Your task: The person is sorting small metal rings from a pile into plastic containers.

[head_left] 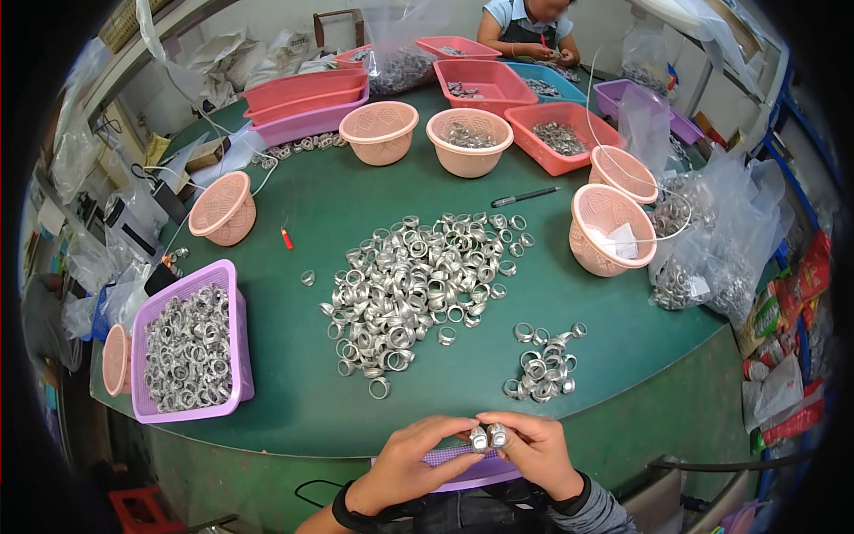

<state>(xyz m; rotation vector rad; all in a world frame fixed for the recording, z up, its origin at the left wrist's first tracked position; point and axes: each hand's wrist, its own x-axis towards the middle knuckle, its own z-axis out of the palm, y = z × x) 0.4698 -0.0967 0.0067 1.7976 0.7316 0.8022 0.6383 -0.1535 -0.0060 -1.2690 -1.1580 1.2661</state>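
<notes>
At the table's near edge my left hand pinches a silver ring between thumb and fingers. Right beside it, my right hand grips a second silver ring. Both rings have their flat, light-centred tops turned toward me. Under my hands lies part of a purple tray, mostly covered by them. A large pile of silver rings spreads over the middle of the green table. Closer to my right hand is a small group of similar rings.
A purple basket full of rings stands at the left. Pink baskets and red trays line the back. Bags of rings crowd the right edge. A pen and a small red tool lie about. Another person sits opposite.
</notes>
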